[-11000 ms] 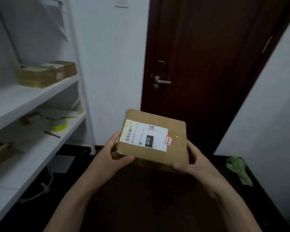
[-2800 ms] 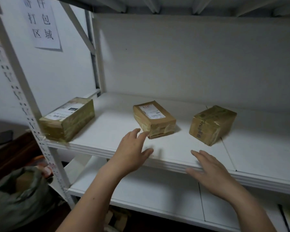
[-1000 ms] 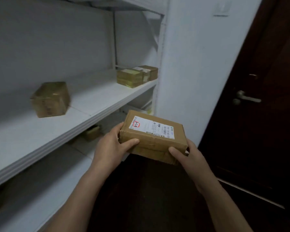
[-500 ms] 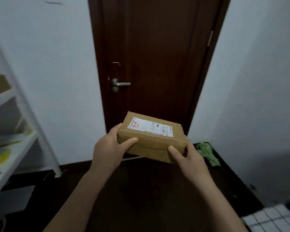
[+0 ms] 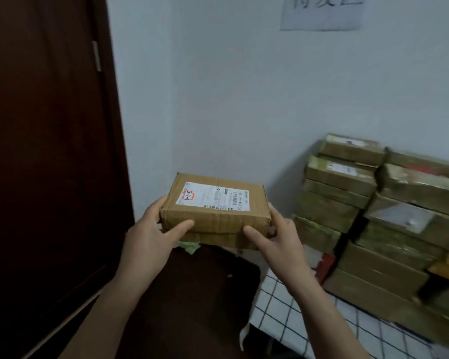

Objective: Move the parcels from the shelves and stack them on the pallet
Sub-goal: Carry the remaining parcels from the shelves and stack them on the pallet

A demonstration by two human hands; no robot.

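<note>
I hold a flat brown cardboard parcel (image 5: 215,211) with a white shipping label and a red-marked sticker on top. My left hand (image 5: 151,237) grips its left end and my right hand (image 5: 275,239) grips its right end, both thumbs on the near side. To the right, several taped brown parcels form a stack (image 5: 379,213) against the wall, standing on a surface covered by a white cloth with a dark grid (image 5: 290,317). The held parcel is level, left of the stack and apart from it.
A dark wooden door (image 5: 44,151) fills the left side. A white wall with a paper sign (image 5: 322,11) is ahead. A green crumpled item (image 5: 189,246) lies on the dark floor (image 5: 192,294) under the parcel.
The view has swung right, from the shelves past the door to the parcel stack. Both hands keep the same hold on the parcel taken from the shelf.
</note>
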